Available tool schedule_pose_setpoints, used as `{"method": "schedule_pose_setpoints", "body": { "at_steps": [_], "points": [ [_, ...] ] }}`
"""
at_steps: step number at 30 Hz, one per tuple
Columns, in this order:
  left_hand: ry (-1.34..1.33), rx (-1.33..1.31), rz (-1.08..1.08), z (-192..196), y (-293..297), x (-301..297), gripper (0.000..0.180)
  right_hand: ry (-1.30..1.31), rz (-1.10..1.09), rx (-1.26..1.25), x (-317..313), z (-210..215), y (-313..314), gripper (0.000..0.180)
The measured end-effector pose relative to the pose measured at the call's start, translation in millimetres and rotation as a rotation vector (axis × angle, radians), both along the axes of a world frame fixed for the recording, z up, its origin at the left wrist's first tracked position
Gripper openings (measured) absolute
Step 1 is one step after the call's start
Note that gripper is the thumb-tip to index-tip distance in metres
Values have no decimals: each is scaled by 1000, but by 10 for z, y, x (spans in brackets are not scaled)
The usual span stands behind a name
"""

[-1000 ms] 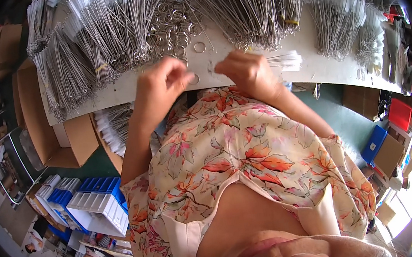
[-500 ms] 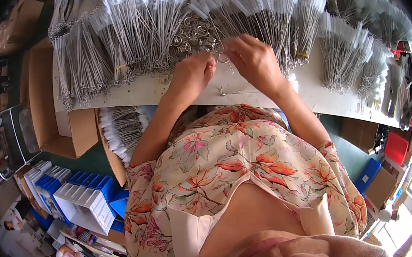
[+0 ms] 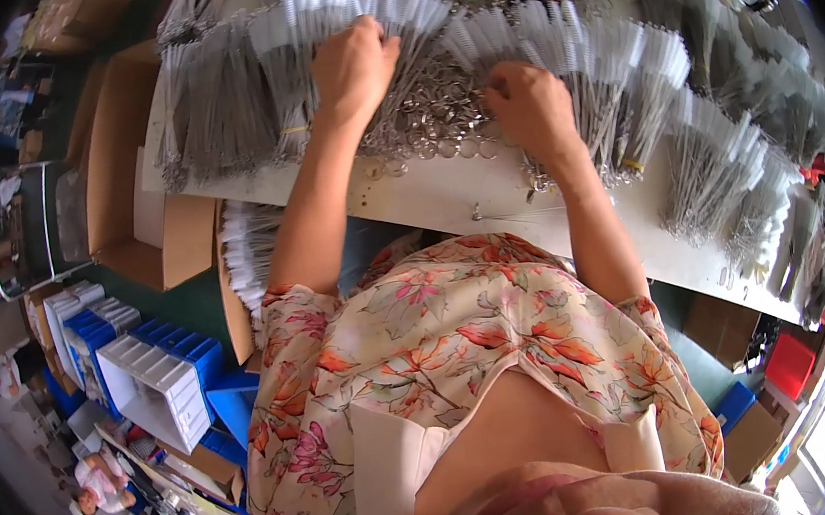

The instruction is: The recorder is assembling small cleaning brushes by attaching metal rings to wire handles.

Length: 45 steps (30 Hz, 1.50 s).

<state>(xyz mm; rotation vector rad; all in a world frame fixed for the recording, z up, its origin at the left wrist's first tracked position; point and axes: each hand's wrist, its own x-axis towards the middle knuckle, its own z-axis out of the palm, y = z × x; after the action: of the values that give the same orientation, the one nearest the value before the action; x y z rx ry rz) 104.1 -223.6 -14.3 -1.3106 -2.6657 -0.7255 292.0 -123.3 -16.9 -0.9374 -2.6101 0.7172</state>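
Up at the far side of the white table [image 3: 427, 201], both hands are in among bundled wire brushes. The left hand [image 3: 352, 63] is curled into a loose fist, knuckles up, its fingers [image 3: 371, 33] folded down onto a bundle of brushes [image 3: 393, 68]; it presses on the bundle, though whether the fingers actually close round any stems I cannot tell. That bundle's long axis runs from its white bristle tips at the far end down towards the person, with the ringed wire ends nearest the table's near edge.

The right hand [image 3: 533, 109] is also closed, fingers tucked under and hidden from above (so what they pinch, if anything, cannot be told). It rests on the heap of loose metal rings [image 3: 438, 119] and wire ends that lies between the two hands, just beside another bundle [image 3: 608, 106] that fans out to the right, bristles far, rings near.

More bundles [image 3: 725, 164] lie in a row along the table to the right, slanting the same way. An open cardboard box [image 3: 122, 167] sits at the table's left end, and blue and white bins [image 3: 158, 370] stand lower left.
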Motion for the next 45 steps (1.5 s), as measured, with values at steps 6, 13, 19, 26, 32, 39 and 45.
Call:
{"method": "schedule_pose_setpoints", "body": {
  "at_steps": [6,13,19,26,32,39,45],
  "points": [
    [-33,-7,17,-59,-43,11,17,117,-23,-25,24,101,38,16],
    [-107,49,66,190,-27,54,20,544,-154,-374,357,561,188,20],
    [-689,1064,-227,727,-179,-157,28,1002,-273,-638,1183,796,334,27],
    [-146,-118,153,127,-1681,-1960,35,741,-760,-267,2199,666,651,18],
    [-300,-74,132,-443,-1947,-2485,22,219,-944,86,2552,371,852,21],
    [-437,-27,265,-361,-1906,-2372,20,-103,-836,200,2304,263,1060,21],
    [-332,-65,162,-158,-1881,-2254,19,-52,-801,54,2335,220,1227,21]
  ]
}}
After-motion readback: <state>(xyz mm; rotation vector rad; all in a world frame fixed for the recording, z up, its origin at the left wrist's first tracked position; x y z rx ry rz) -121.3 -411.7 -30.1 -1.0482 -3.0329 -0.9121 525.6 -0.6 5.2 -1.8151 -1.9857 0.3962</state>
